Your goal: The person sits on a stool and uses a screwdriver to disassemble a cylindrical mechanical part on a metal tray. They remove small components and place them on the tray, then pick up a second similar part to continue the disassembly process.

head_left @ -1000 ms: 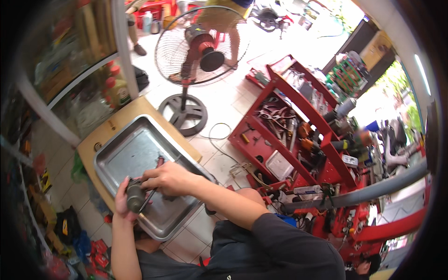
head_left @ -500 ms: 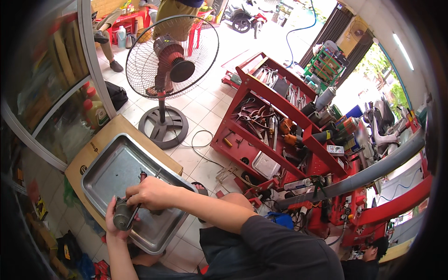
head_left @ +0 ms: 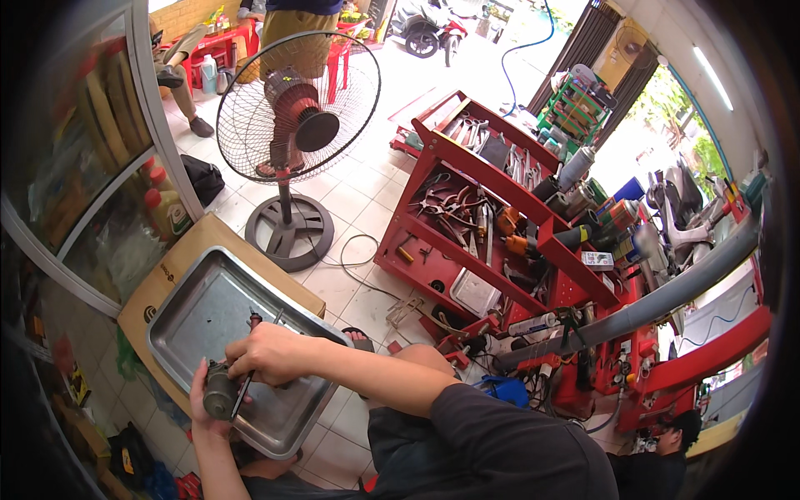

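Observation:
A small grey-green cylindrical motor (head_left: pixel 220 395) is gripped in my left hand (head_left: pixel 199 402), above the near left part of a shallow metal tray (head_left: pixel 208 292). My right hand (head_left: pixel 268 353) is closed just to the right of the motor, its fingers around a slim dark tool (head_left: pixel 242 395) that slants down along the motor's side. The tool's exact kind is unclear. Past my right knuckles show a dark red tip (head_left: pixel 255 318) and a thin dark rod (head_left: pixel 278 317); my hand hides where they lead. Small dark bits lie on the tray floor.
Flattened cardboard (head_left: pixel 137 292) lies under the tray. Beyond it stands a black pedestal fan (head_left: pixel 287 218). To the right is a red tool cart (head_left: pixel 433 258) with pliers, wrenches and spray cans. A glass-fronted cabinet (head_left: pixel 137 167) borders the left. Other people are at the far left and lower right.
The view has shifted slightly. My right hand and the slim tool have tilted a little against the motor; both hands keep their hold.

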